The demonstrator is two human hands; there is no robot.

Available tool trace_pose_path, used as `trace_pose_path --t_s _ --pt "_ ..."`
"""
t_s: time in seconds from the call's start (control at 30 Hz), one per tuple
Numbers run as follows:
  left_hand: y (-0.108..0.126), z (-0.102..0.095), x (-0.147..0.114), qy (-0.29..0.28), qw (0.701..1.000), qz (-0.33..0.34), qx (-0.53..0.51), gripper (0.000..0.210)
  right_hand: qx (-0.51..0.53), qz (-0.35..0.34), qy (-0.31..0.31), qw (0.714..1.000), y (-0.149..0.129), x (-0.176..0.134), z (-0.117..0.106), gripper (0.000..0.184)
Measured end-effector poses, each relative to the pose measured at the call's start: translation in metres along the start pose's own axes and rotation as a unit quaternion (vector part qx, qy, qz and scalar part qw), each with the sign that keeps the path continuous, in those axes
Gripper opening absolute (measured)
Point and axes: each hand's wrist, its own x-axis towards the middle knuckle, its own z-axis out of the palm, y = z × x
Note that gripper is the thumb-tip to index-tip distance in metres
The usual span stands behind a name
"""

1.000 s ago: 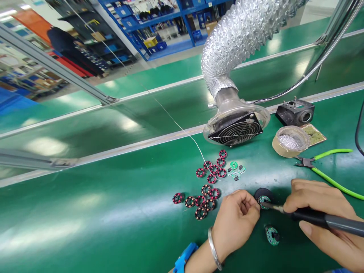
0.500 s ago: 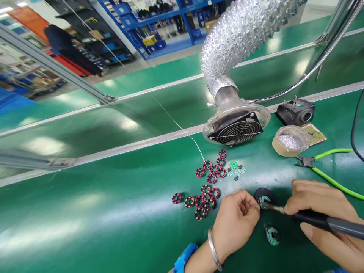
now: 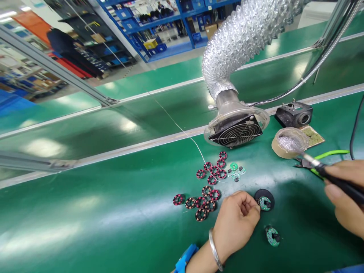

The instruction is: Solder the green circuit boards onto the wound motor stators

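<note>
My left hand [image 3: 237,223] is closed in a pinch at the left edge of a small round green circuit board [image 3: 264,203], which sits on a black round base [image 3: 270,194]. Its fingertips hide exactly what they grip. My right hand [image 3: 348,195] holds a soldering iron [image 3: 324,168] by its black handle, at the right edge of the view. The iron's tip is at the rim of a tan round tub [image 3: 287,152] with silvery bits inside. Nearer me lies another round circuit board [image 3: 273,236] with a black part on it.
Several red-and-black wound coil rings [image 3: 206,191] lie left of my left hand, with loose green boards [image 3: 236,172] beside them. Green-handled cutters [image 3: 305,163] lie under the iron. A fume extractor [image 3: 237,131], a black iron stand [image 3: 294,113] and a thin wire [image 3: 196,144] are behind.
My right hand has moved the soldering iron from the circuit board up and right to the tub. My left hand has stayed at the board.
</note>
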Motion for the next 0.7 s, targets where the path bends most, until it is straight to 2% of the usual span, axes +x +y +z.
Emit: trace_pose_path --t_s 0.03,0.1,0.17,0.23,0.3,0.37,0.43,0.57,0.7 --pt "0.0 0.0 0.0 0.0 1.0 0.0 -0.002 0.011 -0.044 0.025 0.031 0.998 0.008 -0.002 0.001 0.03" --pt "0.0 0.0 0.0 0.0 1.0 0.002 -0.01 0.01 -0.124 0.023 0.031 0.991 0.018 -0.005 0.006 0.027" --pt "-0.002 0.0 0.0 0.001 1.0 0.006 -0.018 0.009 -0.149 0.007 0.026 0.989 0.018 -0.007 0.013 0.023" --pt "-0.003 0.001 0.0 0.002 1.0 0.013 -0.025 0.008 -0.097 -0.023 0.011 0.995 0.009 -0.007 0.021 0.019" --pt "-0.005 0.001 0.0 0.001 0.999 0.023 -0.032 0.008 -0.001 -0.067 -0.049 0.997 -0.005 -0.006 0.03 0.018" --pt "-0.007 0.001 0.001 -0.001 0.999 0.036 -0.039 0.008 0.074 -0.101 -0.119 0.985 -0.018 -0.005 0.039 0.019" --pt "-0.008 0.001 0.001 -0.002 0.998 0.05 -0.049 0.008 0.097 -0.121 -0.164 0.974 -0.026 -0.003 0.048 0.021" --pt "-0.01 0.001 0.0 -0.002 0.995 0.076 -0.064 0.01 0.105 -0.131 -0.184 0.969 -0.029 -0.003 0.057 0.026" --pt "-0.01 0.001 -0.002 0.018 0.993 0.11 -0.033 0.008 0.128 -0.116 -0.176 0.969 -0.027 -0.004 0.056 0.029"
